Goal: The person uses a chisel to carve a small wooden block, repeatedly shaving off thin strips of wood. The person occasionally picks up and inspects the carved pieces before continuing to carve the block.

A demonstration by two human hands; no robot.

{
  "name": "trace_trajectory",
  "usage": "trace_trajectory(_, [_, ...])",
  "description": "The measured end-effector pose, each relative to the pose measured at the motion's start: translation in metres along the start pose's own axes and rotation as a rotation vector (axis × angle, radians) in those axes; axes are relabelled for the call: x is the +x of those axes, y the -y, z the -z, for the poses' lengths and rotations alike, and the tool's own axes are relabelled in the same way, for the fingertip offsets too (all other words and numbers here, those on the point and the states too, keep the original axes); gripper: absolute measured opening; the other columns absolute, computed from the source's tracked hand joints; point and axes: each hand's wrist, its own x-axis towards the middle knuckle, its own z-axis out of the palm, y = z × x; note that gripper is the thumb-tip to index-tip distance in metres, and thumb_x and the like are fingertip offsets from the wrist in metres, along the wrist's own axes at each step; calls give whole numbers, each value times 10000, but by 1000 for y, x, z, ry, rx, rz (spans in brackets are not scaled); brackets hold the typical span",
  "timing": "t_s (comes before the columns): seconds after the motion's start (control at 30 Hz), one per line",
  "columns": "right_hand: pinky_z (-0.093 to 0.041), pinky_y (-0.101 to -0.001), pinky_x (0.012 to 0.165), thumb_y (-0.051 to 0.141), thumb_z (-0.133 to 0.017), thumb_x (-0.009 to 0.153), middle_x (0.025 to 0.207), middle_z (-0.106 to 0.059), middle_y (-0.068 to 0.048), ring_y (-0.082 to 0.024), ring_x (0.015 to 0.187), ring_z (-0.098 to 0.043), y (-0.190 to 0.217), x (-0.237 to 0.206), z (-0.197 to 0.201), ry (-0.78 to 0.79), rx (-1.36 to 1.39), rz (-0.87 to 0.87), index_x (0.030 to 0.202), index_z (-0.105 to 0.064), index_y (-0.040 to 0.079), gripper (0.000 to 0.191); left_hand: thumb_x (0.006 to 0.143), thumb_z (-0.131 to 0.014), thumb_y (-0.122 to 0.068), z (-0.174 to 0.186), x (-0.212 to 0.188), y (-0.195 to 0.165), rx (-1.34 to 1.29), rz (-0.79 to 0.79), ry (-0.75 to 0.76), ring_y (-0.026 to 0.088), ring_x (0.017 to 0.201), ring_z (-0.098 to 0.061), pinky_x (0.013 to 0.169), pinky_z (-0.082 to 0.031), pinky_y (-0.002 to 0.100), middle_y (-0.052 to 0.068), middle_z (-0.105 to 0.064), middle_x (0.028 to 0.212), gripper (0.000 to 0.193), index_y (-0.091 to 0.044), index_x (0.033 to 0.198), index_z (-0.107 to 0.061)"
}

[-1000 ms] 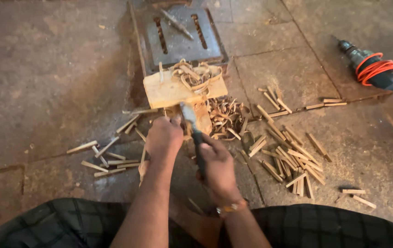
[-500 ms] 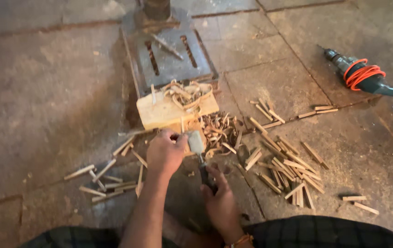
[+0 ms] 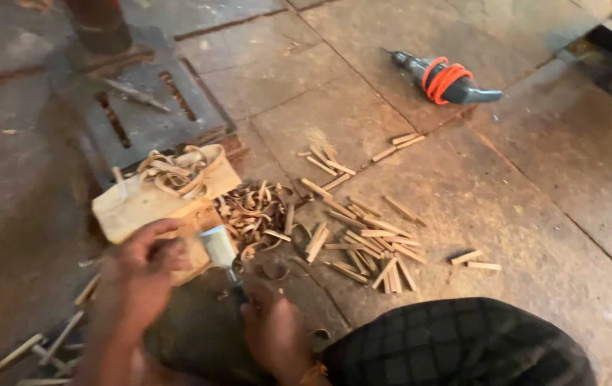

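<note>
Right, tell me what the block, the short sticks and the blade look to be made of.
Block: pale raw wood, probably unfinished, with curled shavings beside it. Sticks: likely the same light wood, split, bare and matte. Blade: seems steel, a dull grey sheen, though blurred. The right hand grips its dark handle; the left hand is at the block.

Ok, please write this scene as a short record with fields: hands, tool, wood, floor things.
left hand: blurred, at the near edge of the block, beside the blade
right hand: closed on the dark handle of the chisel
chisel: pale wide blade, tip at the block
block: pale wood, lying on the floor, shavings on top
shavings: curled heap right of the block
sticks: short, scattered on the right; more at lower left
drill: on the floor, far right, orange cord coiled round it
plate: grey, slotted, behind the block
</note>
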Motion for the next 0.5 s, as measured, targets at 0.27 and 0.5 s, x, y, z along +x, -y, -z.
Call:
trace_trajectory(0.27, [-572,-467,819,297,-637,863,983,-755,-177,-371,933,-716,58,53,55,-81,-25,-14,1099,-739,179,283,906,-694,-277,81,32,46,522,-63,-64,238,826,-775,760,-574,396,152,-771,918,283,-44,1064,-720])
trace_trajectory(0.5, [-596,-420,856,338,-618,887,1012,-790,-90,-281,919,-775,35,178,96,72,-294,-59,1100,-782,223,292,869,-742,-279,119,36,109,637,100,-85,268,973,-759,861,-581,421,183,-770,1066,424,-42,1215,-683])
